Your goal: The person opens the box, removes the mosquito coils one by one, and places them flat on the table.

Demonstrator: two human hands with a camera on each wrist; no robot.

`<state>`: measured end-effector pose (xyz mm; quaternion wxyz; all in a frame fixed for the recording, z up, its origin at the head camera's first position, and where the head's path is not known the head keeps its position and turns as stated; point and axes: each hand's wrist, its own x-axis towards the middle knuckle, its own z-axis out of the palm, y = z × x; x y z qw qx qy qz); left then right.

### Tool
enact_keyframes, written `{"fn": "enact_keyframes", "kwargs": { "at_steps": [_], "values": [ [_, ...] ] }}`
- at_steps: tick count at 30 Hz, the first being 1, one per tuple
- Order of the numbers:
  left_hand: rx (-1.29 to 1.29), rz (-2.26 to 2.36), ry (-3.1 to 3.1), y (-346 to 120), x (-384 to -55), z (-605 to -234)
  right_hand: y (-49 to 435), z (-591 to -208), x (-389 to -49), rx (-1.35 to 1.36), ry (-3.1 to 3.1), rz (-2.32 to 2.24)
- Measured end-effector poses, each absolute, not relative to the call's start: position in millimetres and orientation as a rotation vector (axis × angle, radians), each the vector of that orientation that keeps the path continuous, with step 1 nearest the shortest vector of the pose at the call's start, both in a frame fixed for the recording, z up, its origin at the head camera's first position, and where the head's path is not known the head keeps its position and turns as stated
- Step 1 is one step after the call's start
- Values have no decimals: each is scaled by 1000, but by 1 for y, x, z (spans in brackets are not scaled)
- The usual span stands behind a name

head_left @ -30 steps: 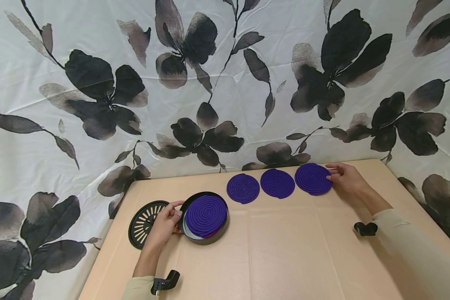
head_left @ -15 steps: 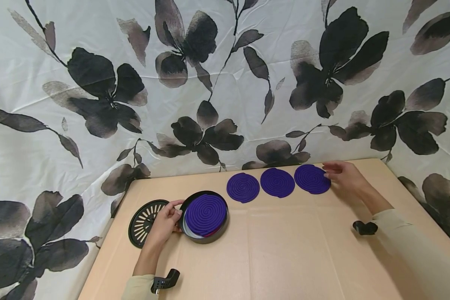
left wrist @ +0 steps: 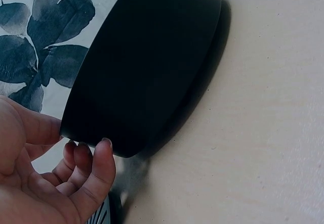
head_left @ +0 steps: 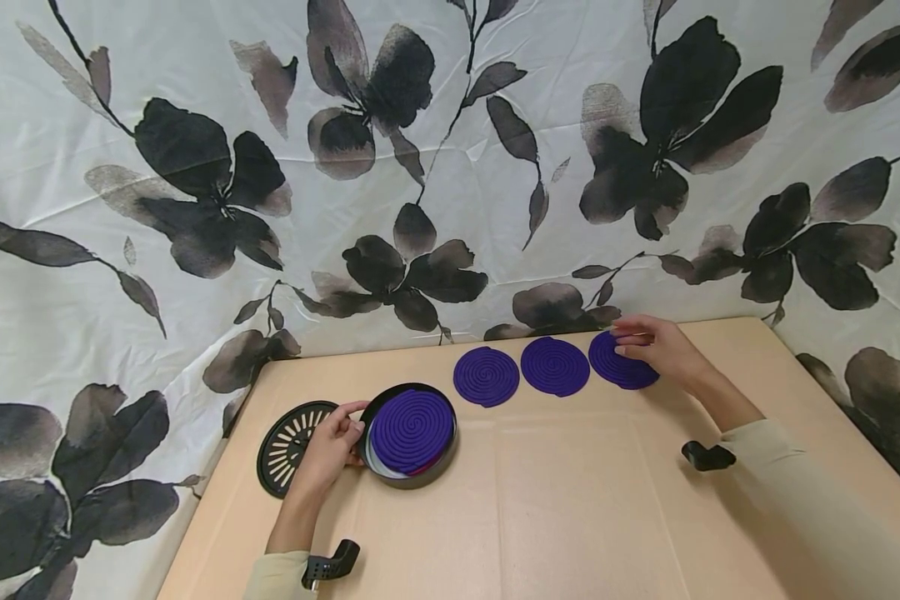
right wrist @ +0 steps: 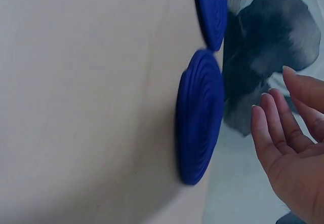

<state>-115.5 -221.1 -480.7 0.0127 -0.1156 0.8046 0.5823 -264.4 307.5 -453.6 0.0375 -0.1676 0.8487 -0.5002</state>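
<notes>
evidently, the rightmost purple disc (head_left: 613, 371) is lying flat near the far edge of the table (head_left: 555, 500), just beside the middle purple disc (head_left: 555, 367), with the left purple disc (head_left: 486, 377) sitting next along the row. judging by its ridged, cord-like coil, it is probably going to feel light, soft and slightly bendy, the ridges giving grip rather than slipping, and nothing is suggesting fragility. its rim is looking like the best place for taking hold, thumb and fingertips pinching the outermost coil, since the disc is lying low on the tabletop.

the right hand (head_left: 666, 348) is hovering over that disc's right part, its forearm reaching in from the near right; its fingers are pointing left and bending gently, the thumb standing apart from them, and they are holding nothing, the right wrist view showing a gap between hand and disc. meanwhile the left hand (head_left: 328, 450) is pinching the left side of the round black holder (head_left: 429, 479), thumb and fingers curling at its wall; whether the holder is tilting is hard to tell. another purple disc (head_left: 411, 432) is resting in it, and a slotted black disc (head_left: 273, 458) is lying to the left, partly hiding behind the left hand.
</notes>
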Motion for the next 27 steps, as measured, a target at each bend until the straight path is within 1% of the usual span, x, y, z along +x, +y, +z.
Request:
{"fn": "enact_keyframes", "kwargs": {
  "at_steps": [14, 27],
  "values": [
    [-343, 1830, 2498, -221, -118, -479, 261, -434, -254, -593, 2506, -1535],
    [-348, 1836, 2505, -221, -113, -482, 225, -432, -243, -690, 2380, -1560]
  ]
}}
